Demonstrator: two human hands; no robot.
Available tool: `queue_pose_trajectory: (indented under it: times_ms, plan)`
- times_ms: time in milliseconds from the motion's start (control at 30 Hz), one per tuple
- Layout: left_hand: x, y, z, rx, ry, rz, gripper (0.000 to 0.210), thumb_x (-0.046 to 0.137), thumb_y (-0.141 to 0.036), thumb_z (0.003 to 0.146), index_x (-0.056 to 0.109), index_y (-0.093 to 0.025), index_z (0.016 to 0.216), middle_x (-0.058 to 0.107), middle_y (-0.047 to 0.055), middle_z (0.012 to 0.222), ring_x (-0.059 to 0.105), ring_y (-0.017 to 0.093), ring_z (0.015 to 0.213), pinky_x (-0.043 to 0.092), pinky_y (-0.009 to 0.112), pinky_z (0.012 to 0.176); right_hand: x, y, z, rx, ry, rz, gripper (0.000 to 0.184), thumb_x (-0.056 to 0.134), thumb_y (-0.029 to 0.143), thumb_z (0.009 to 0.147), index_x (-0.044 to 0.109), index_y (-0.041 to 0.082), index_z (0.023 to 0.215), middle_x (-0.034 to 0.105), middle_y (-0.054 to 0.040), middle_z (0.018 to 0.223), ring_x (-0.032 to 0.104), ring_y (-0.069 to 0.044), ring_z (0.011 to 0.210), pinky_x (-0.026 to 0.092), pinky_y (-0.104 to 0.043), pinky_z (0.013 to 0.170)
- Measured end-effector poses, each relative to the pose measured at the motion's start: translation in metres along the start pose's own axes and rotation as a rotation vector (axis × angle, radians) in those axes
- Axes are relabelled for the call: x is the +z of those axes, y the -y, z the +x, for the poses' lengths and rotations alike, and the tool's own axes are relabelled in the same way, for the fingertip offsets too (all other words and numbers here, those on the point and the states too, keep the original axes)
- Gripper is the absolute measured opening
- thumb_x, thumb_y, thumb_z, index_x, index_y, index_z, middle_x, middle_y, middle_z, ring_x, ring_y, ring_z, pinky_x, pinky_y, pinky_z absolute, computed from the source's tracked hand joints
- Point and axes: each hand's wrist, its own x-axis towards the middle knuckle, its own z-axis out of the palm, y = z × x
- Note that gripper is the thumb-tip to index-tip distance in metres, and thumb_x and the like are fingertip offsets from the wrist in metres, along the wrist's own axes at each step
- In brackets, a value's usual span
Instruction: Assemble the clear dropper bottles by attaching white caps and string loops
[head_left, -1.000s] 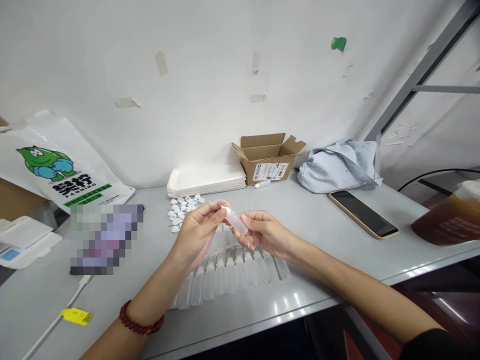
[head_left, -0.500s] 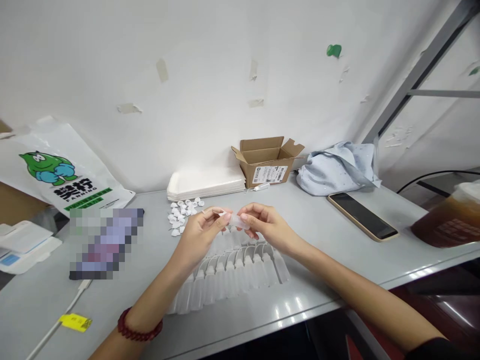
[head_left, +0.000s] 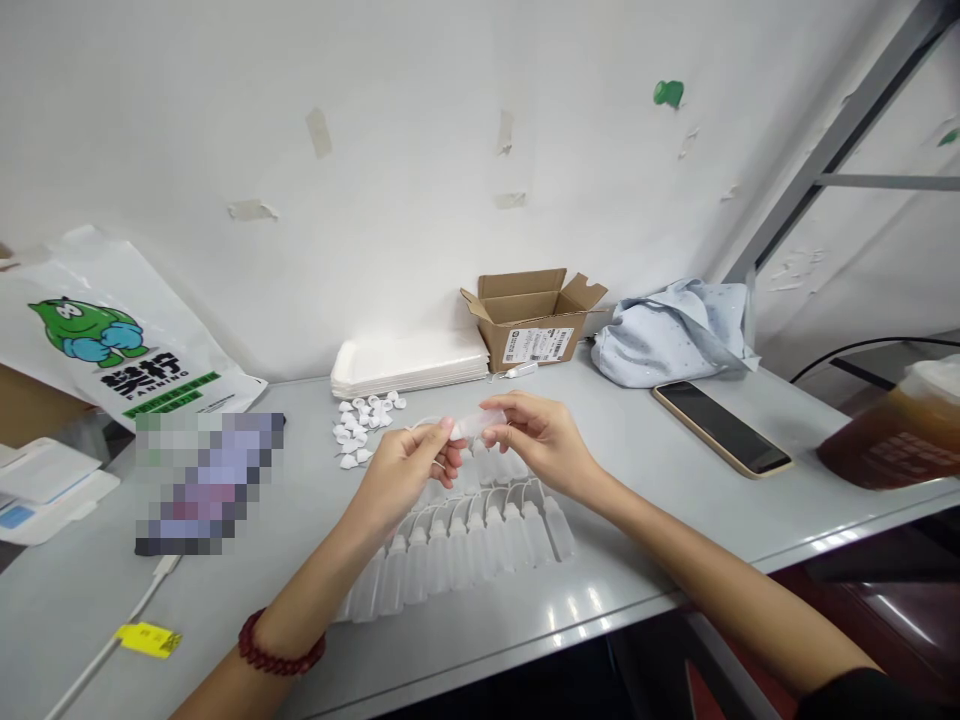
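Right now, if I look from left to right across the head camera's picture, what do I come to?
Bag, caps, left hand, held bottle, right hand, phone, drink.

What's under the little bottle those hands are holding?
Below the held bottle, more cloudy bottles lie side by side on the grey table. The left hand covers some of that spot, so whatever is right behind it can't be seen.
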Motion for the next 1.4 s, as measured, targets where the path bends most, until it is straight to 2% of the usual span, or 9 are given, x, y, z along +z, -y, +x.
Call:
queue_pose_trajectory:
  times_ms: [167,300,467,600,667,767,933,1133,1400]
  plan:
    - [-0.001,0.0,-0.001,0.122,-0.001,0.084,0.039,0.059,-0.049,0.08,0.064,-0.015,0.063,0.06,0.003,0.063,0.053,0.013,0.052,0.047,0.029,0.057,-0.001,0.003,0.0,0.032,0.013,-0.001,0.022,0.064,0.034,0.08,0.066,0.017,0.095,0.056,0.0009,0.065,0.059,-0.013,0.057,0.05,-0.028,0.055]
    - [0.001,-0.005,-0.006,0.226,-0.051,0.213,0.028,0.061,-0.042,0.08,0.066,-0.017,0.068,0.061,0.002,0.063,0.057,0.015,0.059,0.048,0.029,0.062,-0.004,0.007,0.0,0.114,0.025,0.032,0.024,0.064,0.037,0.08,0.065,0.016,0.092,0.054,0.0033,0.055,0.054,-0.011,0.049,0.046,-0.027,0.052]
    - [0.005,-0.001,-0.008,0.369,-0.102,0.257,0.012,0.064,-0.03,0.08,0.067,-0.019,0.082,0.066,0.003,0.081,0.06,0.016,0.072,0.05,0.028,0.07,-0.005,0.012,0.0,0.211,0.057,0.103,0.025,0.063,0.038,0.079,0.064,0.014,0.086,0.054,0.0027,0.058,0.051,-0.009,0.046,0.041,-0.024,0.047]
    - [0.006,0.004,-0.01,0.531,-0.159,0.352,0.009,0.063,-0.025,0.08,0.069,-0.02,0.085,0.069,0.005,0.088,0.061,0.019,0.083,0.049,0.029,0.078,-0.005,0.012,0.002,0.231,0.073,0.151,0.028,0.062,0.042,0.079,0.062,0.014,0.081,0.055,0.0018,0.06,0.048,-0.007,0.044,0.04,-0.024,0.046]
    - [0.006,0.002,-0.011,0.518,-0.17,0.336,0.011,0.063,-0.027,0.081,0.069,-0.02,0.086,0.069,0.005,0.087,0.062,0.019,0.082,0.05,0.029,0.076,-0.005,0.011,0.002,0.228,0.074,0.167,0.029,0.062,0.043,0.079,0.062,0.014,0.082,0.055,0.0022,0.059,0.049,-0.008,0.045,0.041,-0.025,0.047]
    - [0.005,-0.005,-0.011,0.374,-0.115,0.277,0.018,0.06,-0.034,0.083,0.07,-0.02,0.083,0.069,0.004,0.079,0.063,0.019,0.074,0.051,0.029,0.068,-0.006,0.009,0.002,0.187,0.073,0.142,0.028,0.062,0.041,0.079,0.063,0.014,0.088,0.053,0.0033,0.056,0.051,-0.01,0.047,0.043,-0.026,0.049]
    - [0.002,-0.009,-0.01,0.257,-0.021,0.319,0.035,0.053,-0.042,0.086,0.063,-0.019,0.063,0.064,0.002,0.063,0.059,0.016,0.057,0.048,0.027,0.057,-0.007,0.009,0.0,0.05,0.054,-0.028,0.022,0.06,0.035,0.082,0.064,0.016,0.093,0.05,0.0043,0.054,0.051,-0.01,0.049,0.042,-0.025,0.05]
    - [0.004,-0.007,-0.012,0.283,-0.01,0.348,0.032,0.054,-0.04,0.085,0.061,-0.019,0.062,0.06,0.0,0.056,0.057,0.015,0.055,0.042,0.024,0.052,-0.006,0.014,-0.002,0.107,0.073,0.011,0.025,0.057,0.04,0.084,0.063,0.015,0.084,0.046,0.0049,0.053,0.045,-0.008,0.045,0.035,-0.023,0.045]
    - [0.004,0.0,-0.012,0.48,-0.121,0.453,0.011,0.065,-0.031,0.078,0.065,-0.021,0.076,0.066,0.001,0.068,0.058,0.017,0.063,0.042,0.028,0.062,-0.004,0.016,0.0,0.214,0.074,0.115,0.031,0.06,0.045,0.081,0.06,0.015,0.076,0.042,0.0065,0.048,0.039,-0.006,0.039,0.031,-0.022,0.041]
